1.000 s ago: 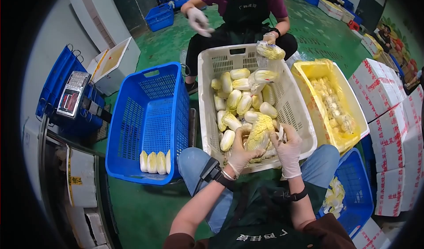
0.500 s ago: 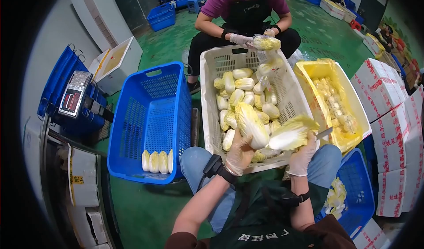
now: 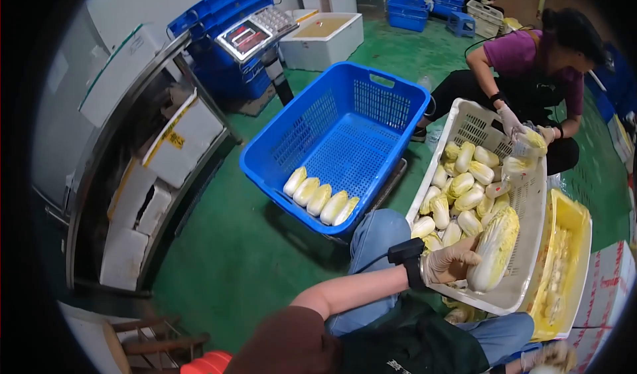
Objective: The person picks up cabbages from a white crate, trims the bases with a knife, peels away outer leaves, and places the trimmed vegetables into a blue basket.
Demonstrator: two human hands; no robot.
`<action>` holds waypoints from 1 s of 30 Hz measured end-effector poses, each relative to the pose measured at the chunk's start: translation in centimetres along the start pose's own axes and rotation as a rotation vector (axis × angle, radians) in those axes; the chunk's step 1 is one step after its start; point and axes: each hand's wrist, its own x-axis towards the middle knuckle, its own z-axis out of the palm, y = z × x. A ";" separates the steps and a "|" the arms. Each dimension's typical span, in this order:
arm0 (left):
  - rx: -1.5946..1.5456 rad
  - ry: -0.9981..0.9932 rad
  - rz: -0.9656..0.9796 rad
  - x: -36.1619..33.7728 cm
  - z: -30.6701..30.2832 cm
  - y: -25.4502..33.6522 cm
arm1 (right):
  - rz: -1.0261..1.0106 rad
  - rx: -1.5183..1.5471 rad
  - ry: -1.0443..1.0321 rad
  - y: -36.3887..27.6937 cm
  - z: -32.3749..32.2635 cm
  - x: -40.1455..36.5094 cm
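My gloved left hand (image 3: 452,261) is wrapped round the lower side of a napa cabbage (image 3: 497,248), which is pale with yellow-green leaf tips. I hold it tilted over the near end of a white crate (image 3: 488,298). Many smaller trimmed cabbages (image 3: 471,198) lie in that crate. At the bottom right edge is my gloved right hand (image 3: 551,357), low beside my knee and partly cut off. Its fingers look curled, with something whitish by them that I cannot make out; no knife blade shows.
A blue basket (image 3: 332,142) to the left holds a row of several cabbages (image 3: 318,198). Across the crate a co-worker (image 3: 524,75) handles a bagged cabbage (image 3: 527,151). A yellow-lined box (image 3: 561,268) stands right, a scale (image 3: 255,35) and steel rack (image 3: 149,195) left.
My view has swung left. My right hand, which held a knife and a loose outer leaf by the cabbage, has moved down and right, away from it. My left hand keeps the cabbage.
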 end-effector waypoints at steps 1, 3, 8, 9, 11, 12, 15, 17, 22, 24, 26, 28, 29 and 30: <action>-0.018 0.002 0.014 -0.3 0.7 0.5 | 0.034 0.101 -0.088 -1.3 -0.2 1.6; 0.165 -0.030 -0.020 -1.5 1.7 3.3 | 0.106 0.307 -0.243 -3.3 -0.4 3.2; 0.655 0.237 0.161 -5.8 4.5 15.4 | 0.323 0.898 -0.589 -7.2 13.8 1.6; 0.822 0.353 0.175 -6.8 4.6 17.7 | 0.365 1.023 -0.657 -9.3 21.2 0.1; 1.100 0.512 0.193 -9.0 -0.2 22.3 | 0.424 1.159 -0.732 -10.4 29.7 -1.6; 1.254 0.676 0.122 -10.3 -2.6 24.3 | 0.494 1.186 -0.673 -7.7 28.8 -0.9; 1.665 1.093 -0.125 -15.2 -12.8 28.3 | 0.743 1.100 -0.770 -3.8 32.2 0.6; 1.884 1.161 -0.547 -17.0 -15.3 29.2 | 0.755 0.403 -0.189 0.2 33.4 -1.2; 1.923 1.066 -1.195 -18.9 -22.5 28.0 | 1.194 -0.102 -0.521 -1.5 54.4 -8.6; 2.043 0.902 -1.401 -18.3 -24.4 26.9 | 0.855 -0.463 -0.978 9.1 53.1 -11.9; 2.073 0.859 -1.459 -20.4 -29.2 26.1 | 0.438 -0.751 -1.281 12.0 54.2 -15.4; 1.900 0.853 -1.455 -21.1 -30.4 26.9 | 0.259 -0.810 -1.552 12.8 57.3 -17.0; 1.848 0.859 -1.369 -21.3 -30.0 27.4 | 0.123 -0.819 -1.661 14.9 57.4 -18.0; 1.640 0.891 -1.238 -20.5 -27.9 28.0 | -0.017 -0.817 -1.771 17.1 57.4 -19.4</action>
